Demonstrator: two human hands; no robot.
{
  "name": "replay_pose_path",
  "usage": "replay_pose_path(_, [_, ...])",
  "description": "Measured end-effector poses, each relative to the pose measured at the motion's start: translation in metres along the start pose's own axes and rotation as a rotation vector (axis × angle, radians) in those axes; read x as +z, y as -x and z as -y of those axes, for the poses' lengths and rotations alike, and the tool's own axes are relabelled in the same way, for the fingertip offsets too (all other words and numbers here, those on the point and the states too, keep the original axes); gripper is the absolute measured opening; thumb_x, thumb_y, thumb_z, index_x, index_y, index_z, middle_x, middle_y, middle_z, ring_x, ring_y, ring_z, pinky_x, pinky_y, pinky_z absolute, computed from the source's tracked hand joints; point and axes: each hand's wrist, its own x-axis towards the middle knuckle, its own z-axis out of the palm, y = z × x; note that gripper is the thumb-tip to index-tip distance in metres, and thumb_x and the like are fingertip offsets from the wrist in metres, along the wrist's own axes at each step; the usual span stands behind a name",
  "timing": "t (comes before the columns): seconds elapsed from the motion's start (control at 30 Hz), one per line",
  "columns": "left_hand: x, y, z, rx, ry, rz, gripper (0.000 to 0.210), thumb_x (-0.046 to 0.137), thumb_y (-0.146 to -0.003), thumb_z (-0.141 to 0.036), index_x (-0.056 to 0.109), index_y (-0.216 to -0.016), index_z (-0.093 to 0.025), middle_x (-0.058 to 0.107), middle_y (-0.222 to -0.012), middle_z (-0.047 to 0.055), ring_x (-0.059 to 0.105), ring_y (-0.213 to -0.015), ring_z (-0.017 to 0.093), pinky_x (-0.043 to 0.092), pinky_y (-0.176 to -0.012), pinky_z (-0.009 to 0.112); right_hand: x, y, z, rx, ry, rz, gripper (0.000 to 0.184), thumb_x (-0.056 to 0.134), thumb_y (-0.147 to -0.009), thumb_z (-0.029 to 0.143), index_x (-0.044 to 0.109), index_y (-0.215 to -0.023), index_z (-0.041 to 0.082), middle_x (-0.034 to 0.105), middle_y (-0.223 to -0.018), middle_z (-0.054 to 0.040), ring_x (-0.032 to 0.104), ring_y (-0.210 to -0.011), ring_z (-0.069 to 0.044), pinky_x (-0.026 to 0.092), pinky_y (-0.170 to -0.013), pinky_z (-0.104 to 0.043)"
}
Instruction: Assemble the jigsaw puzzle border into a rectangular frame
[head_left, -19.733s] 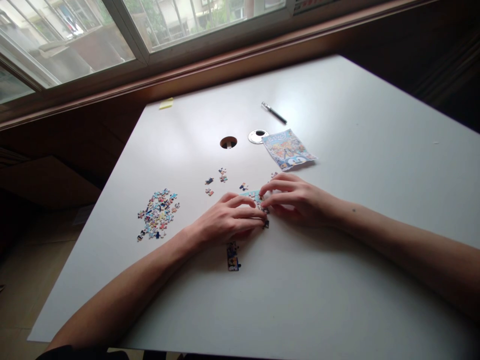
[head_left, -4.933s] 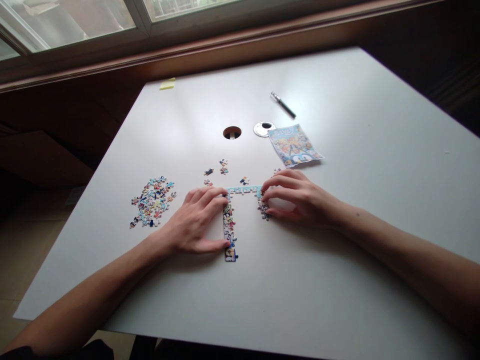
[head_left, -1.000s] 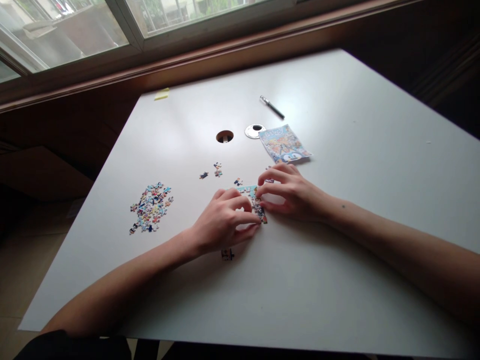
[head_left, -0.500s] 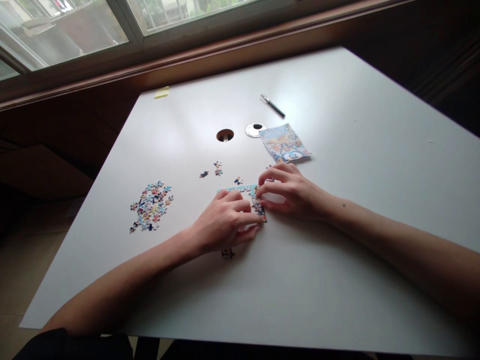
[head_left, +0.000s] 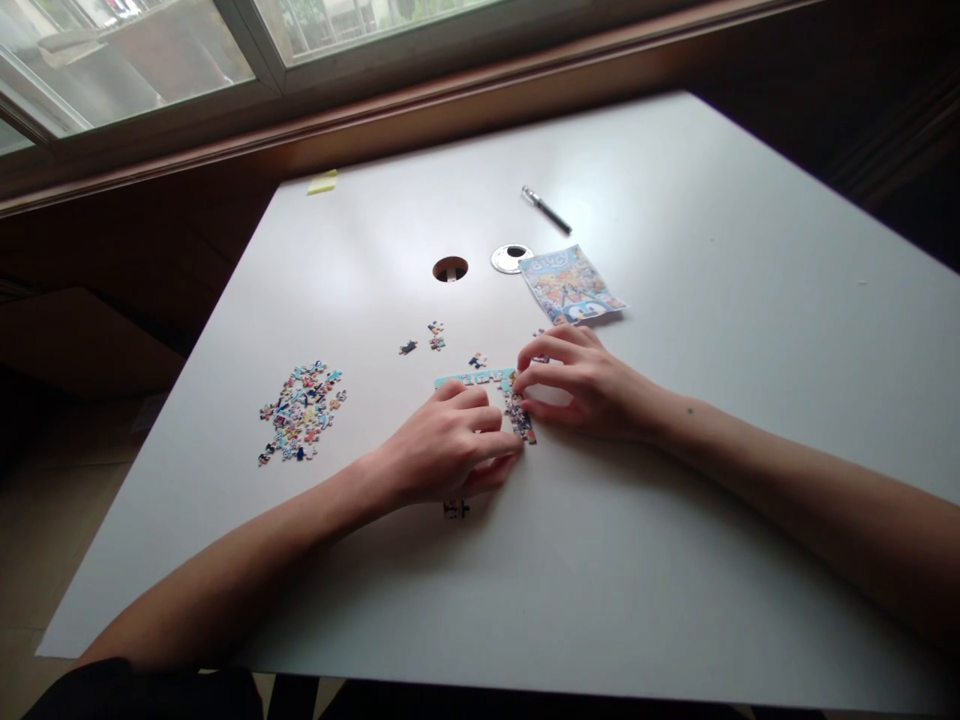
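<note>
A partly joined jigsaw puzzle [head_left: 491,378] lies on the white table, with a light-blue top row and a darker column down its right side. At the lower end of that column are the bent thumb and fingertips of my left hand [head_left: 454,440], closed on a puzzle piece mostly hidden by them. From the right, my right hand [head_left: 570,380] curves its fingers and presses their tips on the column's outer edge. A dark loose piece [head_left: 478,360] sits just above the top row. Below my left hand, another piece [head_left: 454,509] is partly covered.
To the left is a pile of jigsaw pieces [head_left: 304,412]. Several loose pieces [head_left: 436,337] lie beyond the puzzle. Farther back are a picture leaflet [head_left: 574,285], a pen [head_left: 547,211], a round cable hole [head_left: 450,270], its metal cover [head_left: 510,259] and a yellow sticky note [head_left: 322,182].
The lower end of the puzzle's right column has shifted slightly to the right. My left fingertips have moved a little; my right hand stays nearly still.
</note>
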Motion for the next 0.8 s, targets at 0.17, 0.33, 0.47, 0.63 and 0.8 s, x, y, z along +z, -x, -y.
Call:
replay_pose_path(0.17, [0.002,0.001,0.000,-0.040,0.067,-0.002,0.022,0.056,-0.097,-0.031,0.071,-0.111,-0.023,0.072,-0.089,0.002,0.058,-0.088,0.018,0.040,-0.090,0.035,0.000,0.000,0.001,0.008,-0.003,-0.002,0.008,0.067,-0.090,0.028,0.070,-0.098,0.027,0.068,-0.108,-0.0058,0.054,-0.106,-0.026,0.040,-0.091,-0.042])
replay_pose_path(0.33, [0.001,-0.001,0.000,-0.031,0.039,0.040,0.021,0.055,-0.097,-0.030,0.070,-0.110,-0.023,0.071,-0.089,0.002,0.057,-0.088,0.019,0.040,-0.090,0.035,0.000,0.000,-0.001,0.012,-0.008,0.009,0.010,0.069,-0.089,0.027,0.070,-0.098,0.027,0.069,-0.109,-0.0057,0.054,-0.107,-0.026,0.040,-0.092,-0.043])
replay_pose_path(0.47, [-0.011,0.002,0.009,-0.090,0.033,-0.019,0.020,0.056,-0.096,-0.031,0.067,-0.110,-0.022,0.071,-0.094,0.004,0.058,-0.090,0.020,0.041,-0.086,0.035,0.000,0.000,-0.001,0.005,-0.007,0.011,0.010,0.068,-0.090,0.029,0.069,-0.099,0.027,0.068,-0.109,-0.0054,0.055,-0.106,-0.025,0.041,-0.092,-0.043])
replay_pose_path(0.63, [-0.015,0.029,0.028,-0.250,0.002,-0.196,0.012,0.062,-0.092,-0.026,0.065,-0.103,-0.021,0.070,-0.099,0.005,0.058,-0.097,0.022,0.045,-0.092,0.038,-0.002,-0.001,0.001,-0.007,0.012,0.010,0.012,0.067,-0.091,0.030,0.067,-0.103,0.027,0.068,-0.111,-0.0060,0.055,-0.106,-0.026,0.042,-0.091,-0.044])
replay_pose_path(0.8, [-0.004,0.053,0.033,-0.296,0.007,-0.199,0.021,0.065,-0.087,-0.026,0.063,-0.108,-0.022,0.068,-0.115,0.008,0.056,-0.112,0.025,0.045,-0.101,0.043,-0.003,-0.001,0.000,0.121,0.027,-0.154,0.016,0.065,-0.088,0.020,0.068,-0.102,0.027,0.069,-0.102,-0.0059,0.059,-0.098,-0.026,0.044,-0.087,-0.045])
